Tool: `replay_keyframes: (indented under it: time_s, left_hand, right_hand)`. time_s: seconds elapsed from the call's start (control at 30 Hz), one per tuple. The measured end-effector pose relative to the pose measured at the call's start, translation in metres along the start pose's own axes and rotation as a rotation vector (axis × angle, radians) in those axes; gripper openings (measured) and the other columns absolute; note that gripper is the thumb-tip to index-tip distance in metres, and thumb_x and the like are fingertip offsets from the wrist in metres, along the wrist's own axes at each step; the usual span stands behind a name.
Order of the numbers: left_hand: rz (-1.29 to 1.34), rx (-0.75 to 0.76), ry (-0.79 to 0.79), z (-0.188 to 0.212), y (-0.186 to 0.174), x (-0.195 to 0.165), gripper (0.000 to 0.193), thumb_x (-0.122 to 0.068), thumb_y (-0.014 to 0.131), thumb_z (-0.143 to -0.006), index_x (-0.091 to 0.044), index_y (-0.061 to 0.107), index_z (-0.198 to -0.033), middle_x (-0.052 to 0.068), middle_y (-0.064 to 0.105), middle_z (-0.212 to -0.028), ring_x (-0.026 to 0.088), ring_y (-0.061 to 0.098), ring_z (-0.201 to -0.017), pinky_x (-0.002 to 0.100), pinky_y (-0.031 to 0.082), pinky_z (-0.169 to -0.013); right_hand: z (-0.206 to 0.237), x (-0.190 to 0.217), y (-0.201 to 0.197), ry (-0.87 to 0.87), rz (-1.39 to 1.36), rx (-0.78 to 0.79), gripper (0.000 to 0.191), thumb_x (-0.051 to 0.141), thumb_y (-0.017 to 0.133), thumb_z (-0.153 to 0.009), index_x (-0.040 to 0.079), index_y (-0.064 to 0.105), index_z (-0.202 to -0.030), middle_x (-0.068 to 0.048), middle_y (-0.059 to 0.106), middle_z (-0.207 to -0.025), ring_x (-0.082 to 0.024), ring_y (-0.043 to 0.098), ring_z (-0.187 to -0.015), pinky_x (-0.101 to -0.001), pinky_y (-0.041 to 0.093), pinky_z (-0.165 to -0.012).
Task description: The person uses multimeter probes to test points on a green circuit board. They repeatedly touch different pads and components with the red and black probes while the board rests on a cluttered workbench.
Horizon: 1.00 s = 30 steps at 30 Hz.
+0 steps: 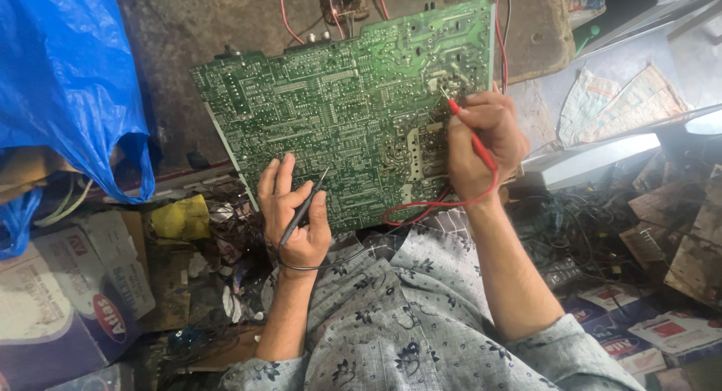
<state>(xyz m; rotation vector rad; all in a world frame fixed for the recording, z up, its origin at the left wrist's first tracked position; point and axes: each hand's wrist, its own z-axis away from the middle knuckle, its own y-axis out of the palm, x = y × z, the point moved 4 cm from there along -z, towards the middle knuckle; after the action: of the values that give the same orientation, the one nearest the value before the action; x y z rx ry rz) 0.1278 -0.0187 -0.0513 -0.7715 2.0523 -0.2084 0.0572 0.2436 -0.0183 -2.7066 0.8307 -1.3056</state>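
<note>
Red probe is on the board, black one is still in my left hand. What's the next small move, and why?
Probably tip the black probe down onto a solder point. The right hand already holds the red probe with its tip against the green circuit board, while the left hand rests on the board's lower edge with the black tip seemingly raised just off it. Which pad to choose cannot be told from here.

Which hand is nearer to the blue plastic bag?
Left. The left hand, holding the black probe, lies right of and below the blue plastic bag. The right hand, with the red probe, is far across the circuit board.
</note>
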Motion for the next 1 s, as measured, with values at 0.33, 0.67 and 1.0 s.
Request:
replay_keyframes:
  time_s: [0.33,0.67,1.0]
  left_hand:
    - [-0.018,-0.021,-0.005,-0.014,-0.007,-0.016,0.018,-0.016,0.07,-0.102,0.0,0.064,-0.107,0.023,0.06,-0.143,0.044,0.052,-0.14,0.052,0.041,-0.122]
    - [0.103,0.007,0.135,-0.08,0.062,-0.061,0.018,-0.021,0.081,-0.097,-0.01,0.073,-0.109,0.006,0.069,-0.131,0.028,0.058,-0.134,0.049,0.023,-0.125]
    - [0.023,0.147,0.195,-0.098,0.093,-0.059,0.019,-0.03,0.073,-0.101,-0.012,0.072,-0.107,0.003,0.066,-0.133,0.027,0.053,-0.136,0.054,0.021,-0.126]
  right_hand:
    - [0.004,0.003,-0.018,0.058,-0.081,-0.024,0.011,-0.008,0.068,-0.092,0.0,0.066,-0.1,-0.016,0.066,-0.109,-0.02,0.064,-0.105,-0.0472,0.033,-0.128]
    - [0.008,-0.006,-0.015,-0.007,-0.081,-0.006,0.015,-0.013,0.076,-0.093,-0.002,0.069,-0.1,-0.011,0.07,-0.098,-0.022,0.066,-0.098,-0.035,0.055,-0.098]
    - [0.011,-0.004,-0.016,0.111,-0.033,0.048,0.02,-0.01,0.079,-0.093,0.0,0.071,-0.108,-0.011,0.068,-0.109,-0.013,0.065,-0.091,-0.0237,0.053,-0.079]
